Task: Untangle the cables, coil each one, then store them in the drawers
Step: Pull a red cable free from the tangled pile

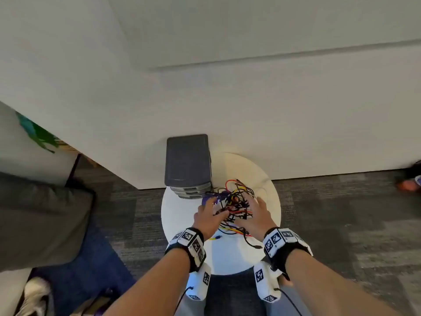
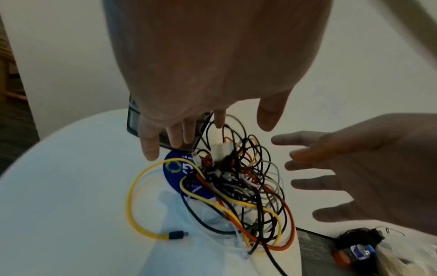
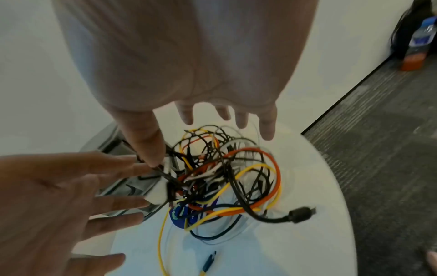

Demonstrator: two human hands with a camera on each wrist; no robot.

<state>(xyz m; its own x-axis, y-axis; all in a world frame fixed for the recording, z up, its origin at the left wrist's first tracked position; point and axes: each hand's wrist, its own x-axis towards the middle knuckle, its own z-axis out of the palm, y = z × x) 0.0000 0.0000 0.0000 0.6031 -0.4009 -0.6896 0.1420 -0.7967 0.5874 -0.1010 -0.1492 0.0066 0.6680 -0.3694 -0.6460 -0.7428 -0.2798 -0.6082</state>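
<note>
Head view: tangle of cables [image 1: 234, 206] sits on the round white bench [image 1: 268, 201], between the two hands and just in front of the grey drawers [image 1: 188, 165]. Left hand [image 1: 208, 216] and right hand [image 1: 256, 216] both have an open grip, fingers spread, holding nothing; whether fingertips touch the wires, cannot tell.

Handling, judged: cables light, limp, thin; loops will snag and drag neighbours if pulled hard. Best hold is a free plug end. The yellow cable [image 2: 141, 205] trails out toward the left grip with its dark plug exposed; the thick black cable [image 3: 272, 216] ends in a plug near the right grip.

Hidden: cable count unclear in the knot. A blue round label [image 2: 176, 173] lies under the wires, text unreadable. Drawer fronts mostly blocked by the hands.
</note>
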